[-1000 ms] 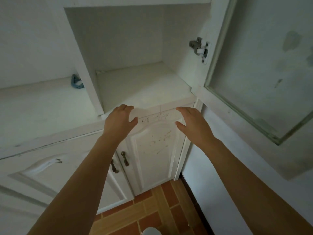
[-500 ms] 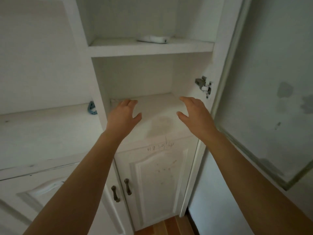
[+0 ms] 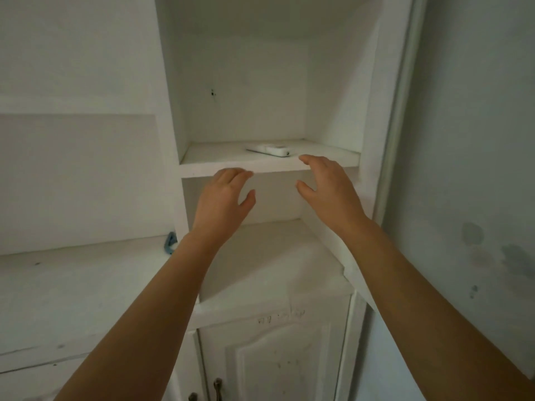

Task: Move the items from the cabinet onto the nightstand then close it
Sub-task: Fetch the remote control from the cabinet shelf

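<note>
A white remote control [image 3: 270, 149] lies flat on the upper shelf [image 3: 220, 166] of the open white cabinet. My left hand [image 3: 224, 202] is raised just below the shelf's front edge, fingers apart, holding nothing. My right hand [image 3: 330, 189] is raised beside it, fingertips at the shelf edge just right of the remote, also spread and holding nothing. The cabinet door [image 3: 474, 140] stands swung open on the right. The lower compartment [image 3: 275, 256] beneath the shelf holds nothing I can see.
A small blue object [image 3: 170, 243] sits on the white counter [image 3: 72, 285] left of the cabinet's side wall. Below are closed lower doors with metal handles [image 3: 217, 386]. The open door's stained panel fills the right side.
My view has tilted upward, bringing the upper shelf and the remote into sight. Both hands have risen from the lower compartment's front edge to the upper shelf's edge.
</note>
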`<action>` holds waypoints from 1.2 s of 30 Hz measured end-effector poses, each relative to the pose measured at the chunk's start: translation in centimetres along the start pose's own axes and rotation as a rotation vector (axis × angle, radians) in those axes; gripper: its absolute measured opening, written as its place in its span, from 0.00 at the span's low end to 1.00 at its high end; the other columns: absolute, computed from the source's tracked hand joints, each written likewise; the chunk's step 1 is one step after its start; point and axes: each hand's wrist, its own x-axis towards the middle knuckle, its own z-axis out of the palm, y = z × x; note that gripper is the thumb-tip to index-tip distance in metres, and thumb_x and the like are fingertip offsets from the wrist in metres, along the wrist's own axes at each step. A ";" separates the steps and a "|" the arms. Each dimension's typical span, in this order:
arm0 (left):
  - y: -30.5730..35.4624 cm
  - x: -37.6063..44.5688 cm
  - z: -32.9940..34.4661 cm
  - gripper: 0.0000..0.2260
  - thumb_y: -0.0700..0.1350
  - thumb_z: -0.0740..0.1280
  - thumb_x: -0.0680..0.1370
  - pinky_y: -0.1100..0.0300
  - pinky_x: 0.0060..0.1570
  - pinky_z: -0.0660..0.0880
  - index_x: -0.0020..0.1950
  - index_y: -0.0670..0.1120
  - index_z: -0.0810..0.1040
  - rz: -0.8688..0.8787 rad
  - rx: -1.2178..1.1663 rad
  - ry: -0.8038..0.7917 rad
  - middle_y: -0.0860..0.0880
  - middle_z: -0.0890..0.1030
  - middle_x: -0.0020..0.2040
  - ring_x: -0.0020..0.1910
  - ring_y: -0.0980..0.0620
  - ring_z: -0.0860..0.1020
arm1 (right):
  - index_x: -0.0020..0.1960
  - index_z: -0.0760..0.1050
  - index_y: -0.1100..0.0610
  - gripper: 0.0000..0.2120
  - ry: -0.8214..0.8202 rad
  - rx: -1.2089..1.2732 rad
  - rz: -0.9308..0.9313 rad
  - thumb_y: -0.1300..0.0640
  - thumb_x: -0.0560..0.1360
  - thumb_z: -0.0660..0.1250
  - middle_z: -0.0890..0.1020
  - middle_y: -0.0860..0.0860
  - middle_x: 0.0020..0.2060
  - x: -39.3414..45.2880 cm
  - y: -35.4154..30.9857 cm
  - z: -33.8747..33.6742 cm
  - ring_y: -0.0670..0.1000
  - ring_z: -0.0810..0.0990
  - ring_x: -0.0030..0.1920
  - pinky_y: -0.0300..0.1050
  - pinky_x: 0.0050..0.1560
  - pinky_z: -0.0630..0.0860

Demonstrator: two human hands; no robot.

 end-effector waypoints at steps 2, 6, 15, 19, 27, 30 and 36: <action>-0.3 0.5 0.1 0.15 0.42 0.66 0.73 0.49 0.57 0.73 0.58 0.38 0.77 0.035 0.016 0.080 0.40 0.81 0.53 0.54 0.40 0.78 | 0.69 0.64 0.59 0.22 0.015 0.001 -0.005 0.58 0.76 0.61 0.72 0.56 0.65 0.9 0.1 -0.1 0.56 0.67 0.67 0.48 0.63 0.65; -0.9 1.5 0.9 0.18 0.42 0.69 0.72 0.45 0.63 0.68 0.60 0.37 0.75 0.025 0.123 0.062 0.39 0.79 0.58 0.58 0.39 0.76 | 0.68 0.66 0.57 0.21 0.040 0.021 0.001 0.55 0.77 0.61 0.73 0.54 0.64 2.8 0.4 0.2 0.54 0.67 0.66 0.47 0.62 0.65; -2.0 2.1 2.5 0.17 0.46 0.61 0.73 0.54 0.63 0.65 0.57 0.40 0.77 0.002 0.162 0.172 0.44 0.81 0.53 0.53 0.45 0.76 | 0.67 0.67 0.59 0.22 -0.028 0.043 0.068 0.50 0.77 0.61 0.74 0.55 0.64 6.7 1.1 2.0 0.55 0.68 0.66 0.48 0.60 0.68; -2.9 2.0 3.5 0.16 0.44 0.60 0.73 0.55 0.64 0.61 0.58 0.41 0.77 0.046 0.139 0.254 0.44 0.80 0.53 0.55 0.51 0.70 | 0.56 0.73 0.62 0.18 -0.029 -0.002 0.129 0.48 0.76 0.60 0.79 0.57 0.54 7.8 1.1 2.9 0.57 0.74 0.57 0.50 0.49 0.73; -2.9 2.2 4.6 0.14 0.42 0.63 0.72 0.55 0.64 0.62 0.56 0.41 0.76 0.035 0.163 0.358 0.44 0.80 0.50 0.53 0.50 0.69 | 0.34 0.64 0.58 0.15 -0.046 -0.103 0.236 0.49 0.74 0.62 0.73 0.54 0.36 9.3 0.4 3.3 0.56 0.71 0.41 0.44 0.33 0.63; -3.0 2.1 4.7 0.14 0.41 0.64 0.71 0.54 0.65 0.61 0.56 0.41 0.75 0.040 0.187 0.350 0.44 0.80 0.50 0.53 0.50 0.69 | 0.38 0.69 0.59 0.13 -0.065 -0.117 0.263 0.49 0.72 0.63 0.75 0.55 0.37 9.8 0.0 3.6 0.58 0.74 0.44 0.44 0.37 0.66; -2.8 2.0 4.5 0.17 0.38 0.69 0.69 0.53 0.68 0.58 0.57 0.41 0.74 0.042 0.190 0.317 0.43 0.79 0.51 0.55 0.50 0.68 | 0.50 0.76 0.62 0.13 -0.066 -0.056 0.298 0.53 0.72 0.64 0.80 0.56 0.45 10.2 -0.4 3.8 0.57 0.77 0.45 0.44 0.39 0.68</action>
